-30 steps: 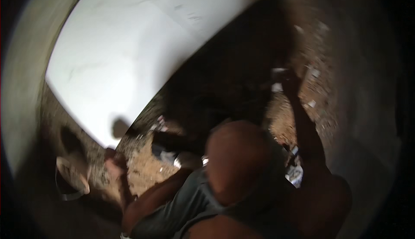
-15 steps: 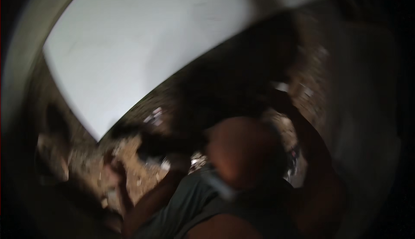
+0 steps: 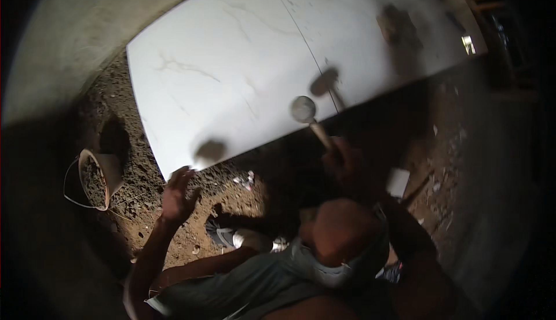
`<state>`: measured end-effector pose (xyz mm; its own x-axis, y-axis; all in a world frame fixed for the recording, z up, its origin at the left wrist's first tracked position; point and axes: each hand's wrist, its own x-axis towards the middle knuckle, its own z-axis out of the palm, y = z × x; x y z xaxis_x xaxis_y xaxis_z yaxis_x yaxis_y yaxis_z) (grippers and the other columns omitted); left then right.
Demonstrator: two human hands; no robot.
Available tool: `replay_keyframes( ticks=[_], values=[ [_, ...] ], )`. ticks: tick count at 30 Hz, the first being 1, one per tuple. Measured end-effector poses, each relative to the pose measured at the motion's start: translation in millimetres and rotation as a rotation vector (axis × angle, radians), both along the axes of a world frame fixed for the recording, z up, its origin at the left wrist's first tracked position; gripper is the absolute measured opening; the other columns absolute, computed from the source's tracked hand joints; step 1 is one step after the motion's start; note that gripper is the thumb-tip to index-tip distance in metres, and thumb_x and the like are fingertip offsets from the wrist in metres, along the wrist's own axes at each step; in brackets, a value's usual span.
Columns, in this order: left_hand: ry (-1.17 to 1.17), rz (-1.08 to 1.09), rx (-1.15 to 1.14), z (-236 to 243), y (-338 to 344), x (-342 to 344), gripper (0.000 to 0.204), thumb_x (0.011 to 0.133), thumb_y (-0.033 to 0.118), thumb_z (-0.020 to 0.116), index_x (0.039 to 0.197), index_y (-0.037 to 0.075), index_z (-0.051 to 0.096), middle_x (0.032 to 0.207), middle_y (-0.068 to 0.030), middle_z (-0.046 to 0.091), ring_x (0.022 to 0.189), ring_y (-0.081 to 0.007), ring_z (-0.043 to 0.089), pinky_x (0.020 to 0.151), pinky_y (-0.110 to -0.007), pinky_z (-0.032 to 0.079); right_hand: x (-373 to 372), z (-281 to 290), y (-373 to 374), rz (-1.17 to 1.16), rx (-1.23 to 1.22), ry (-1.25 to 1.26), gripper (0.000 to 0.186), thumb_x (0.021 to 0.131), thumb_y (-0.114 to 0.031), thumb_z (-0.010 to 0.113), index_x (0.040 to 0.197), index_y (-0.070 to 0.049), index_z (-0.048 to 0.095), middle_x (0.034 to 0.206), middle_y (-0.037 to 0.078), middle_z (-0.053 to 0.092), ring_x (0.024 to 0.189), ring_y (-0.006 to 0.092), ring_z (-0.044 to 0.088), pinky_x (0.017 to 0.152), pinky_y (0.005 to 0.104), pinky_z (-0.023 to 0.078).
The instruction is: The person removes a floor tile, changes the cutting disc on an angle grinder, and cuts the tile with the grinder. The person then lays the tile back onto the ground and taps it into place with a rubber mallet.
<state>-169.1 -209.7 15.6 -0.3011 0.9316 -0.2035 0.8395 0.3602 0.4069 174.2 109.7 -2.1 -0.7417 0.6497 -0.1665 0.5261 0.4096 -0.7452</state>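
Note:
My right hand is wrapped round the handle of a mallet. Its round, pale grey head hangs over the near part of a white, marble-veined tile, casting a shadow there. A thin, dark joint line separates this tile from another white tile on its right. At the near left corner of the veined tile is my left hand, open, with its fingertips by the edge. Whether they touch the tile I cannot tell.
A tilted bucket with a wire handle lies on the rough, gritty ground at the left. Behind the tiles rises a plain wall. A brownish lump is on the right tile. A small white piece lies near my right forearm.
The view has swung left and sharpened, bringing the bucket and the tile joint into sight. My left hand has moved up to the tile corner. The mallet now shows over the tile.

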Motion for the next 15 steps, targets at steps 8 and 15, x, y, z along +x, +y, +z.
replay_keyframes(
  ticks=[8,15],
  values=[
    [0.034,-0.138,-0.068,-49.8,130.7,22.4,0.103,0.086,0.067,0.060,0.156,0.001,0.025,0.165,-0.0203,0.014,0.153,-0.0396,0.012,0.122,-0.060,0.011,-171.3,-25.5,1.9,0.196,0.181,0.189,0.031,0.101,-0.030,0.058,0.110,-0.001,0.050,0.071,0.023,0.063,0.068,0.0431,0.065,0.055,0.0472,0.050],
    [0.134,0.046,0.144,-85.4,145.1,50.3,0.100,0.086,0.070,0.056,0.155,0.003,0.028,0.162,-0.0192,0.027,0.152,-0.0388,0.020,0.119,-0.064,0.012,-238.2,-48.0,31.2,0.267,0.319,-0.025,0.034,0.102,-0.025,0.055,0.114,0.006,0.045,0.069,0.025,0.062,0.062,0.0438,0.064,0.052,0.0483,0.049]
  ],
)
